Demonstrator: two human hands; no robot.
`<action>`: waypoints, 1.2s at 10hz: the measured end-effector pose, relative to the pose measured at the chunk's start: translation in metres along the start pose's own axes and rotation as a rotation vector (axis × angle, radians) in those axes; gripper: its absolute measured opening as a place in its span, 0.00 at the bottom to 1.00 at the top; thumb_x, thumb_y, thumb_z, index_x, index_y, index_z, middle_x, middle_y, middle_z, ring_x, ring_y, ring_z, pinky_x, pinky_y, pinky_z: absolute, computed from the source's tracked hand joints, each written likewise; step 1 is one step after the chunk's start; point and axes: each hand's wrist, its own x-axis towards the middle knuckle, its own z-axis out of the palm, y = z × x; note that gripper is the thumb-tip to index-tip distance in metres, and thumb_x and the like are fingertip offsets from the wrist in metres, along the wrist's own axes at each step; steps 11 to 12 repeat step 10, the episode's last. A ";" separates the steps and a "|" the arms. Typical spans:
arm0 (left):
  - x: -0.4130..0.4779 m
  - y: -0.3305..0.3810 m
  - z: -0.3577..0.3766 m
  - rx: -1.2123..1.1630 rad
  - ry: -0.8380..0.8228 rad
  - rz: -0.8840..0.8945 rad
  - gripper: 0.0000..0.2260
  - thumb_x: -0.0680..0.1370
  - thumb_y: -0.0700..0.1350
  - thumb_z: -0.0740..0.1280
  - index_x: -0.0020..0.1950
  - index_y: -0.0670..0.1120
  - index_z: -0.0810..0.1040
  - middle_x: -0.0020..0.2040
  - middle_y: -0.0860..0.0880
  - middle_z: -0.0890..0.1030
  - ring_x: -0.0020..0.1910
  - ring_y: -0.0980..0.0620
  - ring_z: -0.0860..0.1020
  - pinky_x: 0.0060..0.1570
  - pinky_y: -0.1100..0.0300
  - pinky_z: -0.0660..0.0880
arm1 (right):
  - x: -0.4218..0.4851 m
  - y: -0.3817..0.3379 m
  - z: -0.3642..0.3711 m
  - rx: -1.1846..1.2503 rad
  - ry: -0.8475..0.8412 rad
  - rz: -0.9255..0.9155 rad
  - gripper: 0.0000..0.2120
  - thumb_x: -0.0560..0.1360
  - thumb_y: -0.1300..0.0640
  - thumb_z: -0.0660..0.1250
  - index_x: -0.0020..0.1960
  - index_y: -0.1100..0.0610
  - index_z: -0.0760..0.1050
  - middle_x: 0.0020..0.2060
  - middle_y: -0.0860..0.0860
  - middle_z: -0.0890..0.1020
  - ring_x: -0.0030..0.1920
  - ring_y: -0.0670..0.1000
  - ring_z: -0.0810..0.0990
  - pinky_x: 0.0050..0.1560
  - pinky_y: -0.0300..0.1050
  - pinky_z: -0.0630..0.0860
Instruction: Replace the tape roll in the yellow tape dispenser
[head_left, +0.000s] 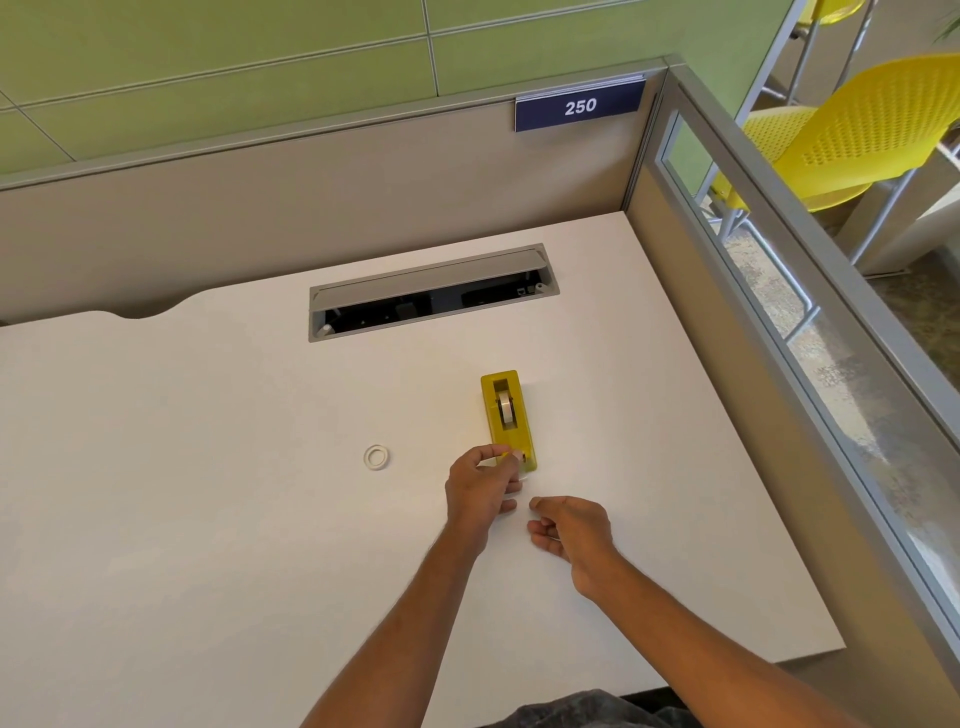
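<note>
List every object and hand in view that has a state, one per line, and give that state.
Yellow plastic tape dispenser: upright on the white desk, tape roll seated inside.
White empty tape core ring: lying flat on the desk, apart from the dispenser.
Grey cable hatch: lid open.
Left hand: pinching at the dispenser's near end.
Right hand: loosely curled, holding nothing visible.

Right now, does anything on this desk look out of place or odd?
Only one thing: a small white ring, seemingly a spent tape core, lies loose on the white desk, left of the yellow tape dispenser. The dispenser holds a roll. The left hand pinches its near end; nothing looks spilled or damaged.
</note>
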 end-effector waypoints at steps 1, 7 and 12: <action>0.000 0.000 0.000 0.022 0.001 0.010 0.10 0.78 0.54 0.80 0.58 0.55 0.86 0.46 0.48 0.92 0.44 0.48 0.92 0.44 0.51 0.90 | 0.001 0.000 -0.003 0.000 0.001 0.001 0.07 0.77 0.61 0.78 0.53 0.63 0.86 0.46 0.62 0.89 0.43 0.56 0.90 0.45 0.48 0.88; -0.022 -0.026 -0.068 0.080 0.007 0.152 0.18 0.84 0.62 0.70 0.71 0.57 0.75 0.58 0.47 0.87 0.53 0.46 0.88 0.51 0.49 0.86 | -0.005 -0.018 -0.003 -0.026 -0.031 -0.022 0.06 0.80 0.61 0.73 0.55 0.63 0.85 0.44 0.59 0.87 0.48 0.59 0.90 0.47 0.50 0.87; -0.029 -0.014 -0.092 0.239 -0.030 0.232 0.30 0.82 0.64 0.72 0.81 0.55 0.72 0.78 0.49 0.78 0.74 0.47 0.79 0.75 0.49 0.75 | -0.027 -0.073 -0.009 -0.466 0.099 -0.485 0.16 0.78 0.52 0.76 0.64 0.55 0.83 0.57 0.53 0.86 0.60 0.55 0.85 0.64 0.55 0.81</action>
